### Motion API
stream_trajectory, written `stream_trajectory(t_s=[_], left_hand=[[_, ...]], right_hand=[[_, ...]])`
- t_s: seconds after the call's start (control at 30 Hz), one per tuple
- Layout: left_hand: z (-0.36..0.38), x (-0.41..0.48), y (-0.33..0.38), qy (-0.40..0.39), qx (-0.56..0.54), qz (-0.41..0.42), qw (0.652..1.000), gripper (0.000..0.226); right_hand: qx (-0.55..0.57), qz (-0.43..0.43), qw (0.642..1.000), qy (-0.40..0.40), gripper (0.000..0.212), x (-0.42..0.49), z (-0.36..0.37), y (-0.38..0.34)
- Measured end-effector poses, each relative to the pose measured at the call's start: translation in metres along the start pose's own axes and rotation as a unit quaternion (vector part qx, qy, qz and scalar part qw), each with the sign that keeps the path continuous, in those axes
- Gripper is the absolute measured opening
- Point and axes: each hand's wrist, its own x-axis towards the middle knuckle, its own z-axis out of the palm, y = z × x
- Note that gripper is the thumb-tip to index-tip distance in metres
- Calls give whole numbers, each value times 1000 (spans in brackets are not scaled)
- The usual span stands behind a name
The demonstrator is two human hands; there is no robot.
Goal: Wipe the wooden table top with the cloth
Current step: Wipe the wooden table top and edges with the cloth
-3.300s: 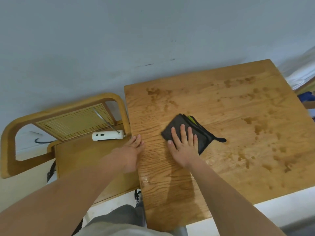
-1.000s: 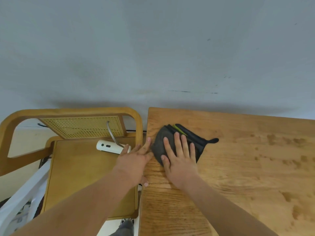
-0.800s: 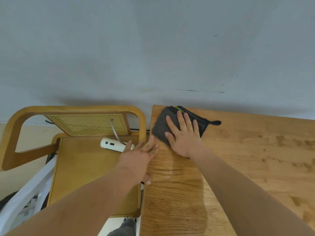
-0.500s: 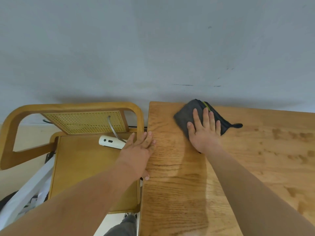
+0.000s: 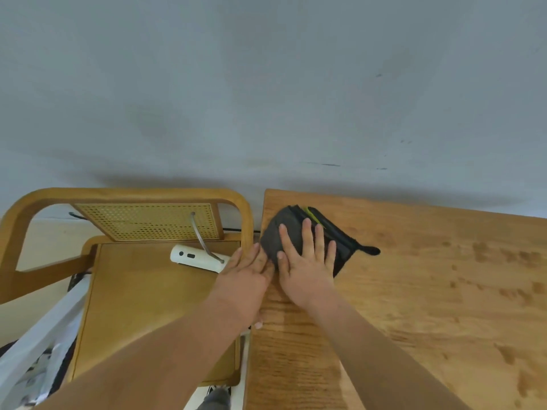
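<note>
Fingers (image 5: 307, 235) straight, right hand (image 5: 307, 273) pressing cloth (image 5: 275, 236) at table (image 5: 429, 306) far-left corner; long axis diagonal, tab (image 5: 370, 250) pointing right.

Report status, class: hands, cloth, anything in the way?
Right hand flat on cloth, table top far left corner. Left hand open on the left edge, beside it. Blotches on wood to the right.

Matt dark cloth (image 5: 278, 238) on grainy wooden table top (image 5: 429, 291), beside a cane-backed wooden chair (image 5: 142, 221)
</note>
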Motion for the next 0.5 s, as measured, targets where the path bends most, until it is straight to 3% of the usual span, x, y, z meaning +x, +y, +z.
stream_trajectory(t_s=[0.13,0.37,0.5], left_hand=[[-2,-2,0,-14,22,5,1000,132],[-3,-1,2,-32,48,-2,998,130],[-1,-2,2,-49,57,-1,997,131]], right_hand=[[-37,-62,997,-21,58,38,-25,16],[-27,-58,998,-6,61,80,-44,24],[-10,25,999,32,64,55,-40,76]])
